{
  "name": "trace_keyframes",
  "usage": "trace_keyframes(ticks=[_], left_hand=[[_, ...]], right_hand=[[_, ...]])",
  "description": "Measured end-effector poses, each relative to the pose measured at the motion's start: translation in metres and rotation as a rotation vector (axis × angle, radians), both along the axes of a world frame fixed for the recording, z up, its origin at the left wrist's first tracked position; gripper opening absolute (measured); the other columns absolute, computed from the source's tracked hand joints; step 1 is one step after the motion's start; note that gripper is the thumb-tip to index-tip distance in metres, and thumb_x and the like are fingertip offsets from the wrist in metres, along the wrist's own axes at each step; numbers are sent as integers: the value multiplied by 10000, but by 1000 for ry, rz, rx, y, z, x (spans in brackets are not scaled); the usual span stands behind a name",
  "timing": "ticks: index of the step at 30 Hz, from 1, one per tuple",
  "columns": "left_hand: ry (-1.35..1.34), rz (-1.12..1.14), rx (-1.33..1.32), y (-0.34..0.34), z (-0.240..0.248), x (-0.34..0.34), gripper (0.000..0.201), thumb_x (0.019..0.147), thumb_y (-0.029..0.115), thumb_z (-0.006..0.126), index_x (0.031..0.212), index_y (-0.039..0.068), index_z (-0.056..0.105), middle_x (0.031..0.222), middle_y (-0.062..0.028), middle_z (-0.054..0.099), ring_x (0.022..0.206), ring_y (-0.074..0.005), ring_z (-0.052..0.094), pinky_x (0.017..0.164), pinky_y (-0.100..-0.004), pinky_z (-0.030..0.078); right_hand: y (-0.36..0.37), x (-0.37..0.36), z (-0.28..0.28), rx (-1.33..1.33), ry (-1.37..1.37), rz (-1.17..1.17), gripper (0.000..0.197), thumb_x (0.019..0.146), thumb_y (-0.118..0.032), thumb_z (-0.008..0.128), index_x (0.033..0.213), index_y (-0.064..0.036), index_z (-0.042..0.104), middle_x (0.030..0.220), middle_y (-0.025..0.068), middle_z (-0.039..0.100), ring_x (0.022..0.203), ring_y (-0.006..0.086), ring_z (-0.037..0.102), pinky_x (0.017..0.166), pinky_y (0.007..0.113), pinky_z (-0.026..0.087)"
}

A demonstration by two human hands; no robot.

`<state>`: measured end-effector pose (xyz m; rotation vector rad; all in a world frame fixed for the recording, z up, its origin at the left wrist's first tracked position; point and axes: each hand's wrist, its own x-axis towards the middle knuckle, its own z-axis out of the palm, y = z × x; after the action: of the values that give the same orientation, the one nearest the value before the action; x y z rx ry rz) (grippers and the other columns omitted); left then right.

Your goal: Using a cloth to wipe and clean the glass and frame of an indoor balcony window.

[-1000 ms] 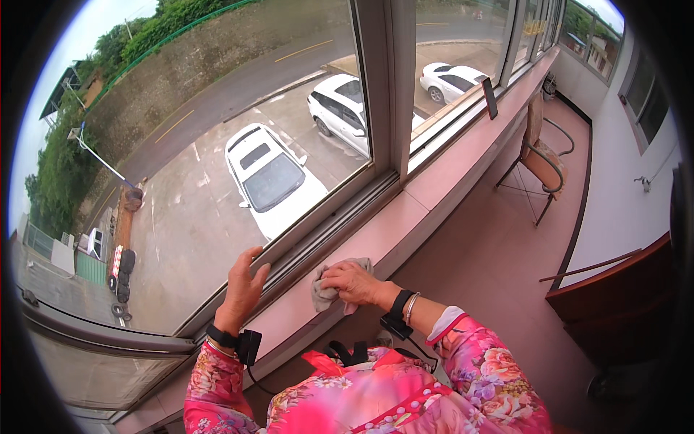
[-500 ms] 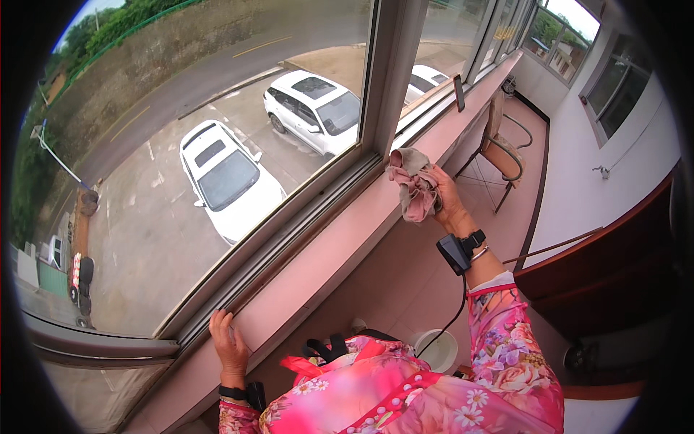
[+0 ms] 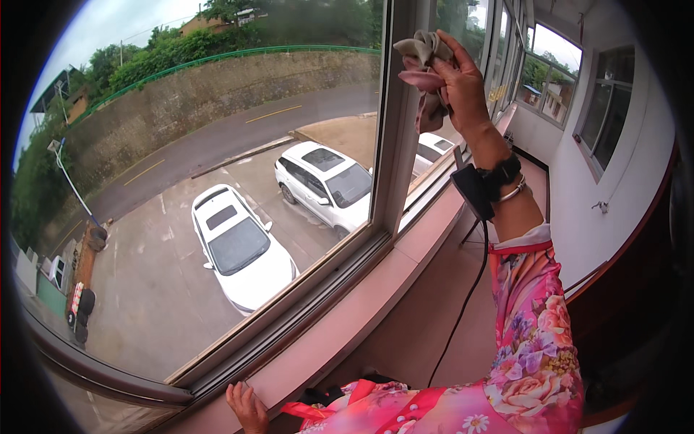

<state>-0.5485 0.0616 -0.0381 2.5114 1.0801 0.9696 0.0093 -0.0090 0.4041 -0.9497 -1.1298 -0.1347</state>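
Fingers of our right hand (image 3: 466, 90) are closed around the cloth (image 3: 421, 79), pinching it into a loose bunch with folds drooping below the grip. A second ago we had it pressed down on the sill (image 3: 354, 304); half a second later it was lifted just above that surface, and now we hold it high beside the upright (image 3: 397, 159) of the window. Whether it touches the metal or the glass behind it, we cannot tell.

Our left hand (image 3: 247, 409) has stayed low, fingers loosely curled at the near end of the sill, near the track (image 3: 289, 331); we see nothing in it, though its palm is hidden.

That lift suggests to us that the wiping has left the sill and turned to the upright or the pane past it, with the left hand perhaps steadying us.

Farther out, a black box (image 3: 473, 192) sits on our right wrist, its cord (image 3: 470, 296) hanging free of the cloth. Beyond the glass, white cars (image 3: 242, 249) stand parked below.
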Motion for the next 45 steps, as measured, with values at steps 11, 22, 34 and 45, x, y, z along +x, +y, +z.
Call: trace_keyframes(ticks=[11,22,34,45], left_hand=[[-5,191,312,15,-46,-9,276,748,126,562,1002,28,603,1138,-211,565,1129,-422,458,972,-528,355],[139,197,243,2,-29,1,268,806,92,628,1064,28,598,1111,-218,568,1094,-421,480,954,-521,383],[143,233,467,9,-74,-8,196,812,99,572,985,15,610,1006,-136,593,980,-360,557,901,-524,417],[125,283,284,1,-48,-3,341,806,104,610,1146,81,604,1161,-126,573,1124,-367,481,974,-494,371]], right_hand=[[95,30,-155,14,-86,-341,493,900,19,492,1369,-125,442,1450,117,341,1234,223,451,964,278,406],[75,14,-242,-126,-35,-396,522,876,20,499,1382,-44,389,1438,169,358,1316,291,373,1043,312,326],[106,70,103,197,-402,-426,453,905,-33,523,1349,-62,441,1331,109,499,1198,217,501,964,291,415],[87,50,168,96,-288,-359,475,821,-80,583,1287,-58,493,1294,174,499,1172,347,484,978,412,399]])
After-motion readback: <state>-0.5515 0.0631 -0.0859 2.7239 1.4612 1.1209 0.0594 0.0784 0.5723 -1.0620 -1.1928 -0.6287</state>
